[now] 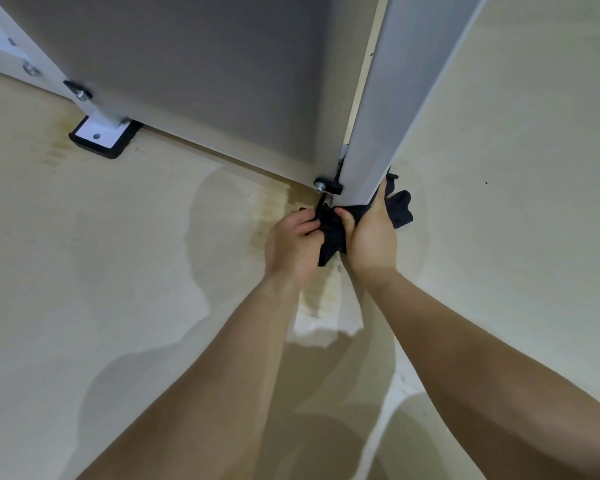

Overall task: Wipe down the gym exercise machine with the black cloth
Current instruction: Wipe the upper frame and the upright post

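While my two hands meet low on the beige floor (118,271), one crumpled black cloth (400,210) hugs the foot of one white metal machine post (378,116).
My left hand (293,242) pinches it, fingers curled; my right hand (373,237) clamps it against the post's base.

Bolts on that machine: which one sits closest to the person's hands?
The silver bolt in the black bracket at the foot of the upright post, just above the left hand. The other bolts sit far left, along the white frame.

Matt black cloth (400,211), smooth painted-metal machine post (388,98), glossy floor (118,271)
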Motion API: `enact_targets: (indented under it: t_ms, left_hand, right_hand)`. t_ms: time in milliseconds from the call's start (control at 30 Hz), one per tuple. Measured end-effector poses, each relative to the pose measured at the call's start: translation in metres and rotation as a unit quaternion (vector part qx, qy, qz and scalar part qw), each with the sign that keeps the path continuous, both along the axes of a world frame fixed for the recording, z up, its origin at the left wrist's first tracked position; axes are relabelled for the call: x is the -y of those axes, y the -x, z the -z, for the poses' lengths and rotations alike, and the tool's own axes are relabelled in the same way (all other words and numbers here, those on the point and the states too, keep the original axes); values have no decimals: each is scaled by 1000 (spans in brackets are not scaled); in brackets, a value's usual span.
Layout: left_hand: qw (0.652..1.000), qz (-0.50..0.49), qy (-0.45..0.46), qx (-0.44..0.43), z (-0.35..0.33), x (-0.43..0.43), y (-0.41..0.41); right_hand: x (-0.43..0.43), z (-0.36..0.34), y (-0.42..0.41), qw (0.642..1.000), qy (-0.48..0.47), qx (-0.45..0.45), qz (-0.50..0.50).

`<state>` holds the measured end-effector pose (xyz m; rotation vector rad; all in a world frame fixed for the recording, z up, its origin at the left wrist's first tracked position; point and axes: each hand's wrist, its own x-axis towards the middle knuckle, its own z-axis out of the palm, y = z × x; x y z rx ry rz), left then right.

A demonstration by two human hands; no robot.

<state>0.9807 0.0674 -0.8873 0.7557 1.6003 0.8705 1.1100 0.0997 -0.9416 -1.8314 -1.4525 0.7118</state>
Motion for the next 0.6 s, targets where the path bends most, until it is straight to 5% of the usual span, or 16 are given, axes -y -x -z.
enact_targets:
  t_ms: [300,433,600]
  left_hand:
    - [967,94,-23,-236,9,-23,-22]
    - [996,-11,3,-93,6,-34,-22]
    - [968,-169,27,185,-2,-27,-24]
  right_hand:
    - [25,-40,-33,985,72,27,-154]
    - [34,-46,-51,977,67,20,-200]
    - [18,-47,-40,994,0,-111,-12]
